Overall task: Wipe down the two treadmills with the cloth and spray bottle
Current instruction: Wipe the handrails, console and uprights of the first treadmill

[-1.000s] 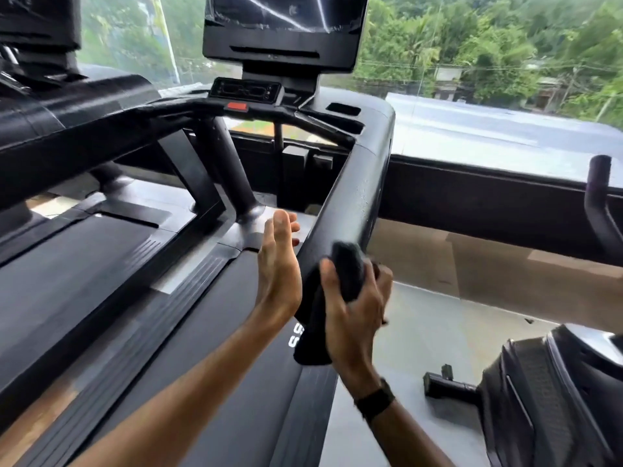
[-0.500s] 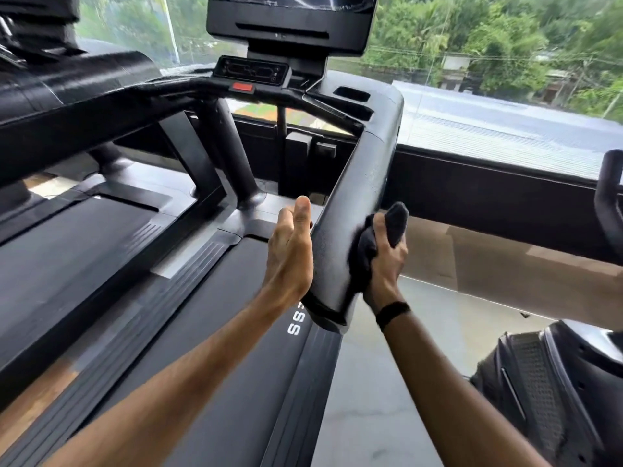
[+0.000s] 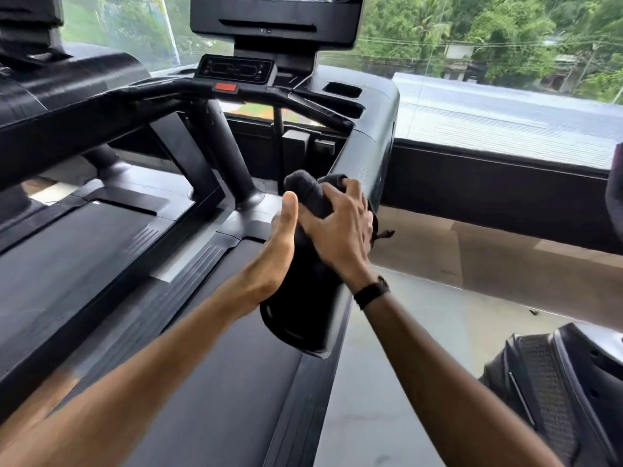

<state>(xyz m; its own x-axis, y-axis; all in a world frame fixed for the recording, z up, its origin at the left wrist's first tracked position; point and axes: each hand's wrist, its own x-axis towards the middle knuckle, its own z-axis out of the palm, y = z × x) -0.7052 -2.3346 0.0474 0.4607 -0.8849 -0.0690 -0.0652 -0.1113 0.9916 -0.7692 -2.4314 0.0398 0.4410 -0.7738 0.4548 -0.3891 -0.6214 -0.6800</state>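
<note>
Two hands on the handrail (image 3: 367, 156): right hand (image 3: 337, 227) clutching cloth (image 3: 305, 190), left hand (image 3: 279, 244) flat.

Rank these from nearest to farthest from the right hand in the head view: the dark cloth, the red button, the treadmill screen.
1. Dark cloth: gripped by the right hand on the right handrail.
2. Red button: up and left, on the crossbar ahead.
3. Treadmill screen: farthest, at the top above the console.

both arms extended forward; left hand (image 3: 281, 244) flat, fingers straight; right hand (image 3: 340, 230) fingers curled, gripping.
</note>
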